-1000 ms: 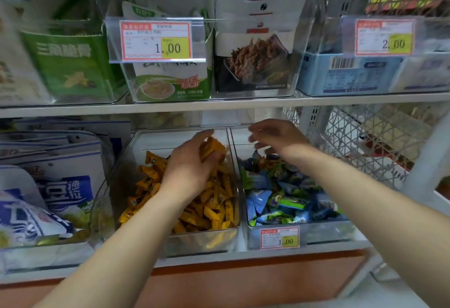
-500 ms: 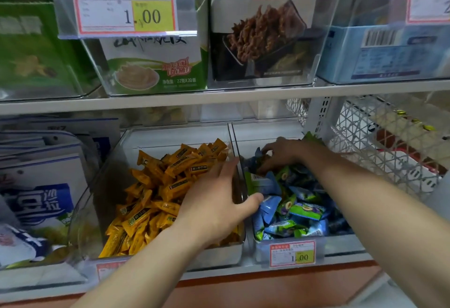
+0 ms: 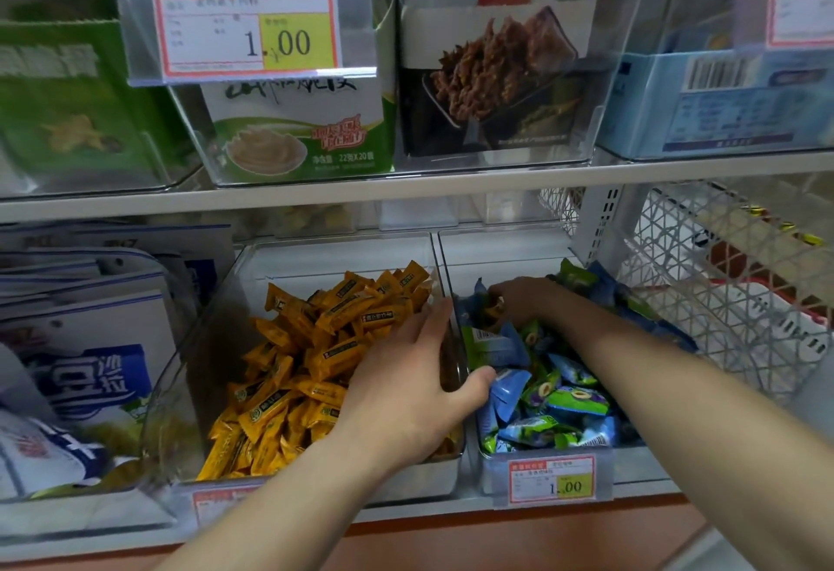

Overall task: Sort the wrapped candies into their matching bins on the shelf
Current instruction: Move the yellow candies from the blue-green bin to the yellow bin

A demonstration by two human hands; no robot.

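Observation:
Two clear bins stand side by side on the lower shelf. The left bin (image 3: 203, 367) is heaped with orange wrapped candies (image 3: 316, 344). The right bin (image 3: 632, 466) holds blue and green wrapped candies (image 3: 564, 403). My left hand (image 3: 415, 385) lies across the wall between the bins, with straight fingers over the orange candies and the thumb touching a blue wrapper. My right hand (image 3: 519, 299) reaches to the back of the right bin. Its fingers are curled down into the pile round a small orange-brown candy (image 3: 494, 306), which is partly hidden.
A price tag (image 3: 553, 478) is clipped to the right bin's front. Blue and white packets (image 3: 90, 381) fill the bin at the left. A white wire basket (image 3: 722, 299) stands at the right. The upper shelf (image 3: 406, 189) carries boxed snacks close above the bins.
My left hand slid from the orange pile to the wall between the bins. My right hand dropped into the back of the blue and green pile and curled its fingers.

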